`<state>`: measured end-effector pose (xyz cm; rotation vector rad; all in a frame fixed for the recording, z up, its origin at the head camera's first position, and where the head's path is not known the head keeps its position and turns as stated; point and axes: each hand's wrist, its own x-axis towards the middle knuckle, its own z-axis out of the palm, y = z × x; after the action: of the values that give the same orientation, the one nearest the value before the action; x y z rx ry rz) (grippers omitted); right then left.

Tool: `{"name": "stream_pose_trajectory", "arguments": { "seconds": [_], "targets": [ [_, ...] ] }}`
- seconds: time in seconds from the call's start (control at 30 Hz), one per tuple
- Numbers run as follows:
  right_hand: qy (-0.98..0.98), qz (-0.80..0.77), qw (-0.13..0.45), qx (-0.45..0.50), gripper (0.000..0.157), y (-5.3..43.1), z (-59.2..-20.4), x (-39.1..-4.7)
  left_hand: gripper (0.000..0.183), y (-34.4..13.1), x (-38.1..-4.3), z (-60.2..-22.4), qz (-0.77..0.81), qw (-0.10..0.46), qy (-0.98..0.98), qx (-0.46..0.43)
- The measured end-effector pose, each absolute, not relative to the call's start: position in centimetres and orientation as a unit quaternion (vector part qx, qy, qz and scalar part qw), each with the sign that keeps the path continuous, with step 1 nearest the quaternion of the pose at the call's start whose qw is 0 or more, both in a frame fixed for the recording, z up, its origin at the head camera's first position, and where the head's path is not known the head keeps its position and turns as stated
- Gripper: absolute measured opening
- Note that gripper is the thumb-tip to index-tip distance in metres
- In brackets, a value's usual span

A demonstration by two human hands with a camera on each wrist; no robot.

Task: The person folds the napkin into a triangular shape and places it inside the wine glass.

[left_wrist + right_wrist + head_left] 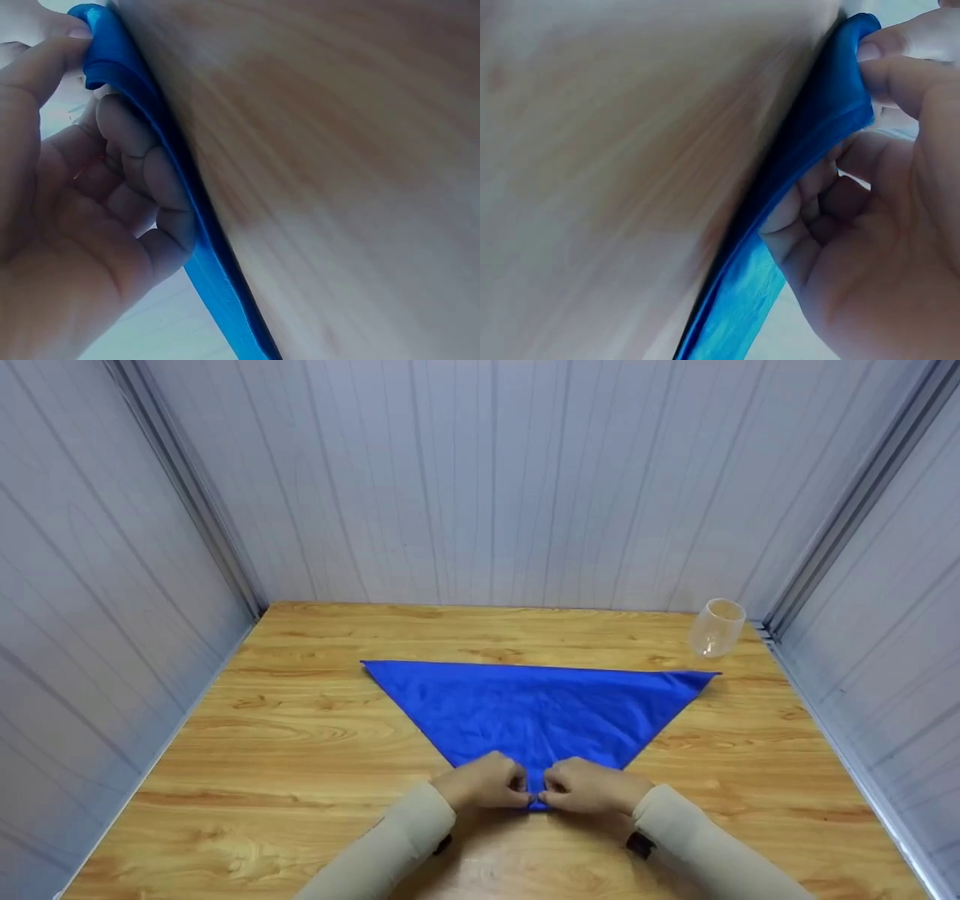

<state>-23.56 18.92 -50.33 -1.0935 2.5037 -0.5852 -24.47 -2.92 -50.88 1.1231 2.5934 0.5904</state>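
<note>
Your left hand (486, 781) and right hand (596, 786) pinch the near end of the blue cloth (525, 705), its long side facing the back edge of the tabletop (292, 720); pulling unevenly could skew it.

Head view: bright, even light, cool on the wall (487, 487); soft shadows under the sleeves (401, 832), faint glare on the near surface (502, 877), sheen on the cloth (487, 705). Wrist views: dimmer, bluish, low contrast; surface grain smeared, out of focus, background behind the fingers (166, 180) washed out.
</note>
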Motion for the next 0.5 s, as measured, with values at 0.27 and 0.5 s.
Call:
{"name": "stream_pose_trajectory", "arguments": {
  "seconds": [0.27,0.5],
  "targets": [
    [0.880,-0.228,0.186,-0.372,0.020,19.41,-50.65,-23.77,0.019,-3.14,-24.58,-50.97,0.223,0.111,0.887,0.389],
    [0.874,-0.241,0.182,-0.380,0.020,19.44,-50.84,-23.94,0.007,-2.87,-24.83,-50.89,0.271,0.095,0.845,0.451]
  ]
}}
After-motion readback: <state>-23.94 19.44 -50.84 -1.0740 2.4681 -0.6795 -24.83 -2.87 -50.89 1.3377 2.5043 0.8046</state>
